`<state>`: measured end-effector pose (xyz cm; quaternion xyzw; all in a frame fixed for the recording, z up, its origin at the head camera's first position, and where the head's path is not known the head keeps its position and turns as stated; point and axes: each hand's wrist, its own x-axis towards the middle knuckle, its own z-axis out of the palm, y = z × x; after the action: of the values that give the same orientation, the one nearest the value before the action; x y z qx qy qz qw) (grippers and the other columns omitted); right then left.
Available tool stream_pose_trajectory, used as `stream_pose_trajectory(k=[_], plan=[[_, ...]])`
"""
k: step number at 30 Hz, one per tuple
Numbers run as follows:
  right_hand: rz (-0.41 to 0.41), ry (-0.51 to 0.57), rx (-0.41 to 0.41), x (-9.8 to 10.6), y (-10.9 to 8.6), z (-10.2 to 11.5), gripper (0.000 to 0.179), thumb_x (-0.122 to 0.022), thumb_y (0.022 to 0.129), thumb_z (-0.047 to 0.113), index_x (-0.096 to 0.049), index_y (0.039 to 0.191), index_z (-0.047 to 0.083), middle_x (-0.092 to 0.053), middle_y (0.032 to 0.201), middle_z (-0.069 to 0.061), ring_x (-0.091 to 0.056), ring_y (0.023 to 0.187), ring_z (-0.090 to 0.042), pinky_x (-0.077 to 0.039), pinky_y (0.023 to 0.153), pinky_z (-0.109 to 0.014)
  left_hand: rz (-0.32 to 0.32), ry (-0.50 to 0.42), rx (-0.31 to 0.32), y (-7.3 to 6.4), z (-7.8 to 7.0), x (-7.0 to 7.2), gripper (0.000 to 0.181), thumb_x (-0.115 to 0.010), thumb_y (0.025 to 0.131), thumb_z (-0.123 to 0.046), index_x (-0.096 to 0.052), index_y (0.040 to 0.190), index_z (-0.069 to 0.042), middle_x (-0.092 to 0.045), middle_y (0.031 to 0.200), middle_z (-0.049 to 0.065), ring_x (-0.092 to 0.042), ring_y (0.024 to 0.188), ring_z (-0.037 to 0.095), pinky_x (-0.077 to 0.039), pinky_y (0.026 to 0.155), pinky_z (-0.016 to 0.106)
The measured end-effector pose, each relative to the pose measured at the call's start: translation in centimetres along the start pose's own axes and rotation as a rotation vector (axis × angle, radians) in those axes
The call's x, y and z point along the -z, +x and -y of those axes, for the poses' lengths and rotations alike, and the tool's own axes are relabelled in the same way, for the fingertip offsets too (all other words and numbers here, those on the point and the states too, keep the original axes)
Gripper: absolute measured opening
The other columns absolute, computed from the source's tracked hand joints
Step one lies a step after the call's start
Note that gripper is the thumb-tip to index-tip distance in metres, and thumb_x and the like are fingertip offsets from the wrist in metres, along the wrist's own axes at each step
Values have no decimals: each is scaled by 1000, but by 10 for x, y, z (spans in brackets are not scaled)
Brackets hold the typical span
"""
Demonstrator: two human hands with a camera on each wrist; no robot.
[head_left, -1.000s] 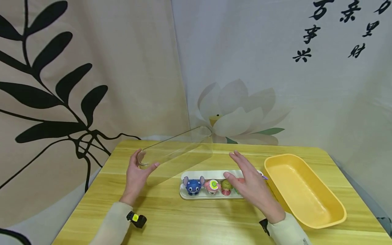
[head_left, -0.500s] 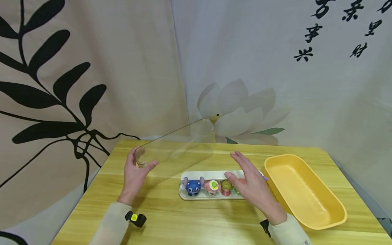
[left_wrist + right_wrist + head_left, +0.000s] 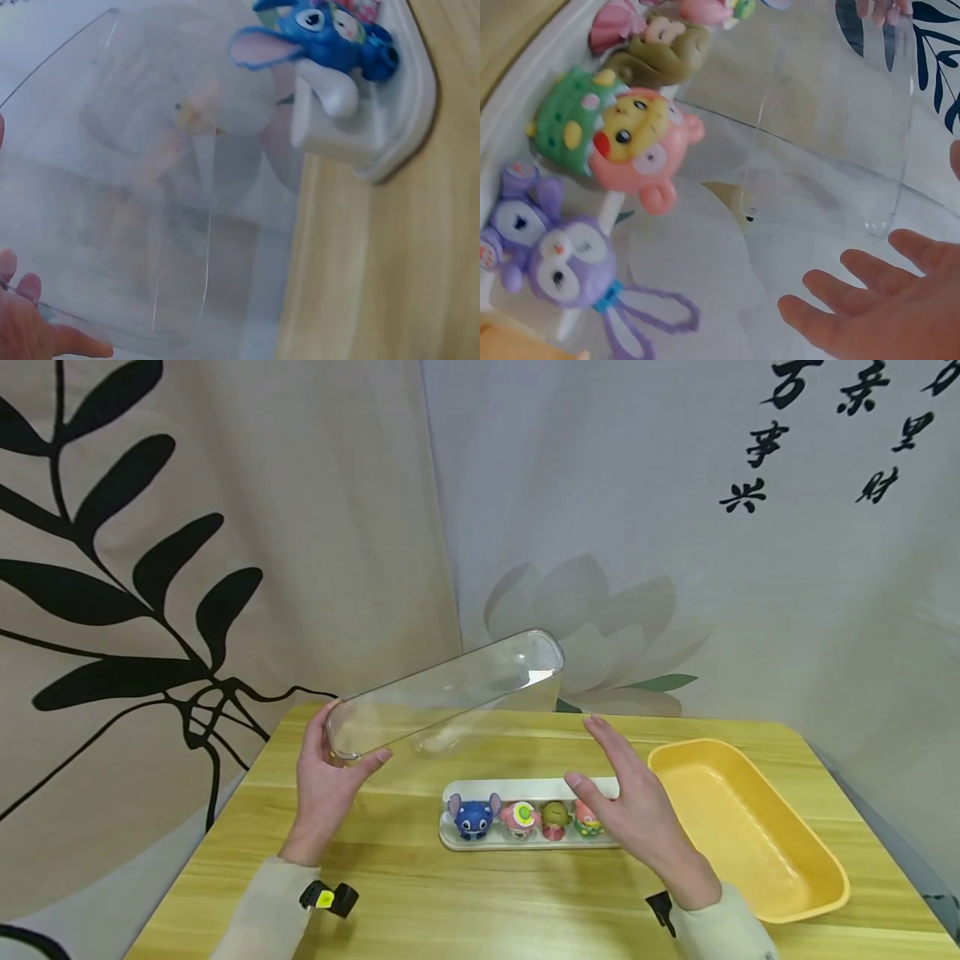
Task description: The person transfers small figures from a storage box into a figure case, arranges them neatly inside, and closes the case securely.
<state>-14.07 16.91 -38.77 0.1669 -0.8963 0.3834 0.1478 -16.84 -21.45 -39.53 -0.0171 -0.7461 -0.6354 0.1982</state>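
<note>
My left hand [image 3: 327, 785] grips one end of a clear plastic cover [image 3: 450, 685], thumb on the near side and fingers behind. Its far end tilts up to the right, above the table. My right hand [image 3: 637, 806] is held with fingers spread and nothing in it, beside the right end of a white display stand [image 3: 491, 788]. On the stand sit several small figurines: a blue big-eared one [image 3: 474, 818], a pink one [image 3: 521, 817], an olive-haired one [image 3: 555, 819] and a pink-and-green one [image 3: 588, 818]. In the right wrist view a purple long-eared figurine [image 3: 574, 262] also shows.
A yellow plastic basin [image 3: 750, 827] stands on the right of the wooden table [image 3: 450, 902], just beyond my right hand. Behind the table hangs a printed curtain [image 3: 360, 527] with leaves, a lotus and black characters.
The clear cover's right end has risen and moved right, and its opening now turns more toward me. My left hand has shifted slightly left; my right hand has moved a little right, uncovering the fourth figurine.
</note>
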Motion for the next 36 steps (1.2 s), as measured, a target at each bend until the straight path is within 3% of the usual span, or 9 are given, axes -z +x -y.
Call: stream_pose_trajectory(k=[5,11,17,25,36], plan=[[-32,1,-8,13,1,5,78,-70,98,36,-33,163,16,-34,167,-11,-35,149,-42,-34,115,-70,26,-68,-69,-5,-16,-6,94,-84,77,10,-40,155,-18,-42,152,1,-43,137,18,-41,111,15],[-63,23,-39,26,2,8,87,-74,96,37,-24,166,22,-29,170,-8,-31,150,-44,-31,115,-72,59,-145,-143,-13,-31,-12,95,-80,73,20,-41,154,-12,-42,151,3,-44,133,20,-45,107,17],[-90,71,-51,37,1,7,96,-78,92,34,-18,167,32,-27,170,-7,-31,150,-47,-31,113,-76,93,-172,-175,-21,-41,-15,96,-78,72,23,-42,154,-11,-44,152,6,-44,133,22,-48,105,17],[-87,124,-20,44,3,8,108,-86,86,26,-15,168,27,-23,172,-7,-35,148,-44,-35,116,-66,126,-192,-215,-26,-51,-14,101,-79,66,27,-42,154,-5,-45,152,9,-43,133,26,-47,106,19],[-89,195,-28,51,0,10,114,-89,82,15,-15,166,38,-37,164,-18,-40,146,-45,-37,114,-65,181,-216,-300,-31,-60,-12,102,-79,65,28,-42,154,-3,-47,151,10,-46,129,28,-52,104,22]])
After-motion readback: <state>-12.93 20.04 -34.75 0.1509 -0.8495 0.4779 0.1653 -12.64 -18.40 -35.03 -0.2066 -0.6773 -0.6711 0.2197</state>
